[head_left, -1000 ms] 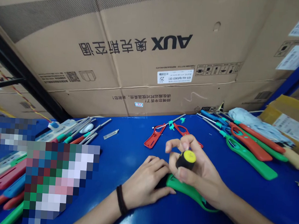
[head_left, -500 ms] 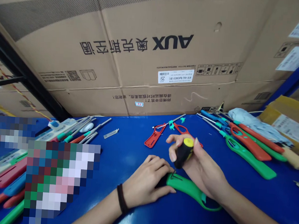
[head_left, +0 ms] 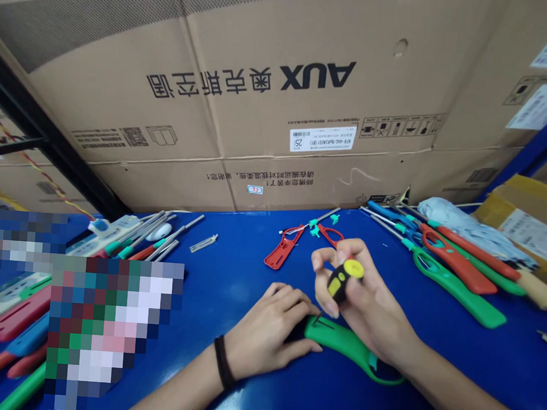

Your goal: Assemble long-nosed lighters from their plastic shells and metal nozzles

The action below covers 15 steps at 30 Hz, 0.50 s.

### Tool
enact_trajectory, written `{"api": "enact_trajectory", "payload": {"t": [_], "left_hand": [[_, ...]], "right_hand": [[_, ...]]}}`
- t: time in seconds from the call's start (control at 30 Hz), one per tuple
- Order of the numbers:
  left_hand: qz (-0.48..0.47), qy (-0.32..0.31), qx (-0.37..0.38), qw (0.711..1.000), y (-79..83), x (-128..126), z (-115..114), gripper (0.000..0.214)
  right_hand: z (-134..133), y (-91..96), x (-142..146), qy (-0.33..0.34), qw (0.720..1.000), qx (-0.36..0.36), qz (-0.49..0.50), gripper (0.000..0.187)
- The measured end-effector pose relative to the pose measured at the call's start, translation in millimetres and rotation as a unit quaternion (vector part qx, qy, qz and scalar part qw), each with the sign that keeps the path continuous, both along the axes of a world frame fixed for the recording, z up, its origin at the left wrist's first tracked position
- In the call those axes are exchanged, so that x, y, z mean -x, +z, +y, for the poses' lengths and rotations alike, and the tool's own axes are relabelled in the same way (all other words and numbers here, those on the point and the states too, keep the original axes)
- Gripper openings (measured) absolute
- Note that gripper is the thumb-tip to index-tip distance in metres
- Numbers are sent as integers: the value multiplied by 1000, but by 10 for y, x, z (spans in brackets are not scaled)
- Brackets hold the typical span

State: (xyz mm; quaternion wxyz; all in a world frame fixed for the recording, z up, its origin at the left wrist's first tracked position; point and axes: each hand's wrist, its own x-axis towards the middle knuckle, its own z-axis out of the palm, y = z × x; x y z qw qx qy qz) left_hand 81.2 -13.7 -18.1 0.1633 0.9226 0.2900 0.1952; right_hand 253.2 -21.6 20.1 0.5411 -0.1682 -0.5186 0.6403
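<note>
A green long-reach lighter (head_left: pixel 345 344) lies on the blue table, its slotted handle end toward the left and its trigger loop toward the right. My left hand (head_left: pixel 274 327) grips that handle end between thumb and fingers. In my right hand (head_left: pixel 360 305) is a short screwdriver (head_left: pixel 338 283) with a black and yellow handle, tilted to the right. Its thin shaft reaches down to the left end of the green handle; the exact tip is hard to make out. Beyond my hands lies an opened red lighter shell half (head_left: pixel 279 255), with a second red shell half (head_left: pixel 331 235) beside it.
Several lighters, among them a green one (head_left: pixel 464 290) and an orange one (head_left: pixel 461 262), lie at the right near a blue plastic bag (head_left: pixel 473 228). More lighters and a power strip (head_left: pixel 117 228) are on the left. A large cardboard box (head_left: pixel 242 121) stands behind the table.
My right hand has turned, and the screwdriver handle now leans further to the right, its yellow end shifted right and slightly down. My left hand and the green lighter stay in place.
</note>
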Motion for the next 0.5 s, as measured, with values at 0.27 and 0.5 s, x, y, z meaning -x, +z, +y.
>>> {"api": "enact_trajectory", "payload": {"t": [0.27,0.5], "left_hand": [[4,4,-4,1000,-11,1,-2,35],[2,1,0,1000,-11,3,-2,35]], "right_hand": [[-10,4,-11,1,1000,-2,-31,19],[13,5,-17,-10,999,11,-36,27]]}}
